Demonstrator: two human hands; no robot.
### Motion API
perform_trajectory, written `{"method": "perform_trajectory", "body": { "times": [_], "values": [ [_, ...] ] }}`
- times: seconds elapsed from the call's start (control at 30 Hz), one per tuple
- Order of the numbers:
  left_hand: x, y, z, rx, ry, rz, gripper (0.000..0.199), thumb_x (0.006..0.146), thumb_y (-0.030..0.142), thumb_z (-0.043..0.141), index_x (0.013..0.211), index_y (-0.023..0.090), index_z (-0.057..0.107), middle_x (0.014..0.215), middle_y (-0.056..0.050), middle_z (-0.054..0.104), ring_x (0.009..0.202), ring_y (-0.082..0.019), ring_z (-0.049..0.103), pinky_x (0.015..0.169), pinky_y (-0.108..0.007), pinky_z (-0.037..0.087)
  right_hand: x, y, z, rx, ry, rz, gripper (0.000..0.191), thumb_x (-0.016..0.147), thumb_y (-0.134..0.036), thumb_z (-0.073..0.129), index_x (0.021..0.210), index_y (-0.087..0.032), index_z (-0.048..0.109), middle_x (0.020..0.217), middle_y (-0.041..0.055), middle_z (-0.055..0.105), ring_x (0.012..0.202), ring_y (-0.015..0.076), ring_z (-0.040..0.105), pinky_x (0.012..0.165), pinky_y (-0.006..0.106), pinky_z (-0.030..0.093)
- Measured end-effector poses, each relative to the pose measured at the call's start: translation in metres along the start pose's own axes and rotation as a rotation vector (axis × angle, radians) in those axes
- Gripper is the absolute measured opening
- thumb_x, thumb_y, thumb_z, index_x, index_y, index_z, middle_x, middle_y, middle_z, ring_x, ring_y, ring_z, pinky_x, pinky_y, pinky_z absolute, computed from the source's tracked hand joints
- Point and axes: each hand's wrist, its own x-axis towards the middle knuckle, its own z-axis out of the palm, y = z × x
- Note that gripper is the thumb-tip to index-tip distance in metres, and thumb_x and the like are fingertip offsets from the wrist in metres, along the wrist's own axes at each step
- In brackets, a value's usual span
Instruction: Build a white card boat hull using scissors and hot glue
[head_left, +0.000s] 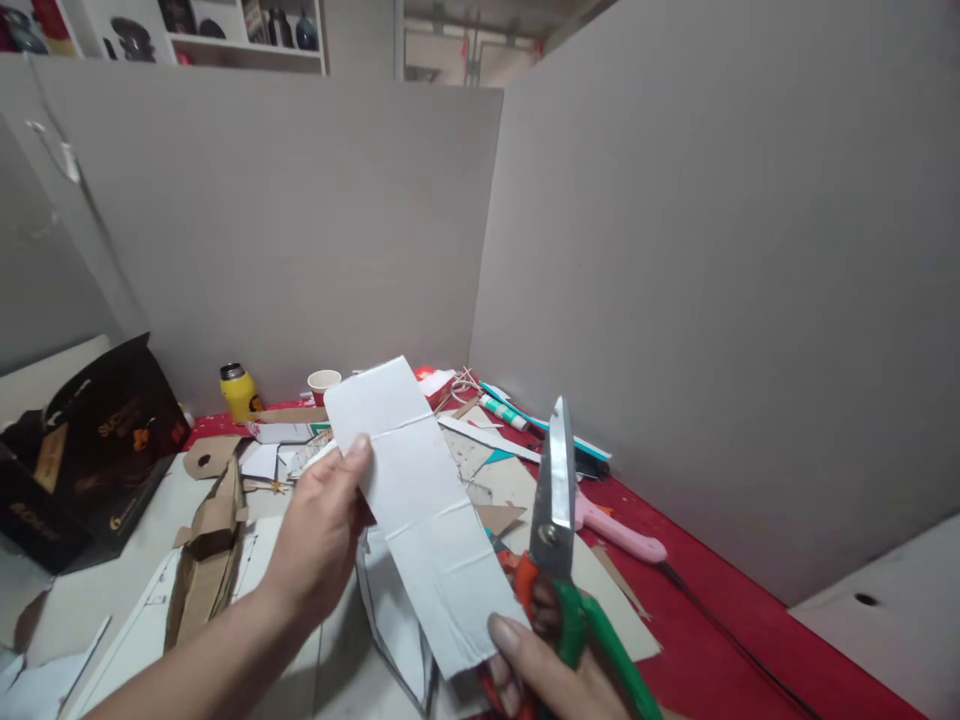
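A long piece of white cardboard [417, 480] with two crosswise creases is held up above the table, tilted. My left hand [330, 515] grips its left edge, thumb on the face and fingers hidden behind. My right hand [555, 670] presses its thumb on the cardboard's lower corner. That same hand also holds a pair of scissors [553, 500], closed blades pointing up, with green and orange handles. The fingers of my right hand are partly hidden by the handles. Below the cardboard lies a white cut piece with dark edges [401, 600].
A black box [97, 450] stands at the left, near a yellow bottle [238, 392] and a paper cup [324, 382]. Folded brown cardboard [210, 550] and scraps cover the table. A pink corded tool [622, 532] lies on the red cloth [720, 570]. Grey partitions [675, 250] enclose the back and right.
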Motion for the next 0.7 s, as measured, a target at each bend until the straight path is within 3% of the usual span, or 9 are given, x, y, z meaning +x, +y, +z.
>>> {"method": "perform_trajectory", "body": {
  "times": [0.13,0.27,0.37,0.5,0.57,0.7],
  "values": [
    [0.005,0.008,-0.005,0.085,-0.064,0.024,0.015,0.086,0.033,0.064,0.09,0.02,0.07,0.079,0.001,0.067,0.067,-0.01,0.059,0.057,-0.019,0.05,0.004,-0.006,0.0,0.113,0.105,-0.028,0.048,0.078,-0.06,0.061,0.061,-0.016,0.058,0.051,0.0029,0.057,0.042,0.0134,0.054,0.043,0.024,0.042],
    [0.002,0.005,-0.004,0.264,-0.272,-0.17,0.022,0.083,0.028,0.068,0.103,0.021,0.07,0.084,-0.002,0.069,0.07,-0.01,0.059,0.061,-0.022,0.052,0.009,-0.014,-0.003,0.169,0.146,-0.031,0.044,0.075,-0.058,0.065,0.06,-0.017,0.056,0.049,0.0023,0.057,0.041,0.0133,0.053,0.042,0.025,0.042],
    [-0.001,-0.002,-0.003,0.348,-0.404,-0.263,0.022,0.083,0.029,0.067,0.101,0.018,0.073,0.084,-0.006,0.072,0.069,-0.012,0.061,0.061,-0.023,0.05,0.011,-0.018,-0.003,0.196,0.174,-0.036,0.043,0.072,-0.057,0.067,0.062,-0.018,0.055,0.049,0.0011,0.055,0.04,0.0125,0.051,0.042,0.025,0.041],
    [0.002,-0.002,-0.005,0.359,-0.391,-0.248,0.028,0.081,0.03,0.068,0.106,0.017,0.07,0.087,-0.008,0.074,0.069,-0.014,0.062,0.065,-0.027,0.052,0.014,-0.021,-0.008,0.235,0.232,-0.084,0.045,0.071,-0.058,0.068,0.06,-0.019,0.049,0.044,-0.0026,0.049,0.038,0.0107,0.045,0.04,0.024,0.038],
    [0.006,0.008,-0.008,0.37,-0.257,-0.096,0.037,0.082,0.032,0.067,0.117,0.021,0.064,0.107,-0.01,0.071,0.088,-0.02,0.065,0.075,-0.032,0.054,0.015,-0.024,-0.016,0.18,0.232,-0.128,0.048,0.075,-0.058,0.064,0.054,-0.019,0.045,0.041,-0.0026,0.045,0.038,0.0107,0.044,0.041,0.025,0.038],
    [0.001,0.039,-0.012,0.681,0.134,0.55,0.058,0.083,0.031,0.065,0.137,0.032,0.044,0.139,-0.005,0.052,0.125,-0.028,0.049,0.102,-0.041,0.043,0.014,-0.033,-0.035,0.033,0.235,-0.135,0.037,0.077,-0.052,0.064,0.067,-0.018,0.055,0.044,-0.0036,0.046,0.037,0.0107,0.042,0.038,0.023,0.035]
  ]
}}
